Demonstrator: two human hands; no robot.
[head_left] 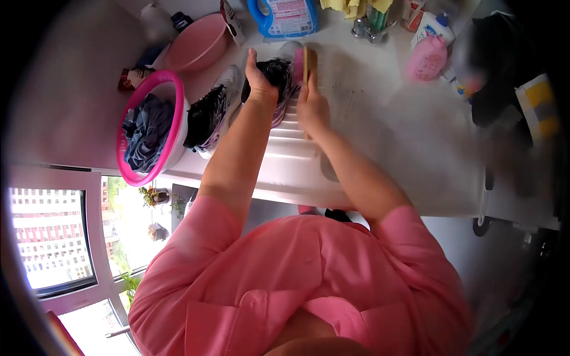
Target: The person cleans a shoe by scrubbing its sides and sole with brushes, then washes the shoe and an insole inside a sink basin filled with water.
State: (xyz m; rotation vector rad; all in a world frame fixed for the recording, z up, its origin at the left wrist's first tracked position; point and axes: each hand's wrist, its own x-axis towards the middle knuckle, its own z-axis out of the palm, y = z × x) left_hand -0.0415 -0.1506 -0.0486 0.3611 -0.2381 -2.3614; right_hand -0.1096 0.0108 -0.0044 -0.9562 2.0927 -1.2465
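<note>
My left hand [261, 82] grips a black, white and purple shoe [285, 80] by its opening, over the ridged washboard part [291, 145] of the white sink counter. In my right hand [313, 107] is a wooden brush [309, 61] with pink bristles, which touch the sole side of that shoe. A matching shoe [209, 113] lies to the left of my left forearm, beside a pink-rimmed basket [180, 107] that holds dark cloth [147, 133].
Behind stand a pink basin [199, 43], a blue detergent bottle [285, 18] and a metal faucet [369, 29]. A pink bottle [427, 58] is at the back right, near dark cloth [502, 71]. The basin hollow [398, 136] lies right of the washboard.
</note>
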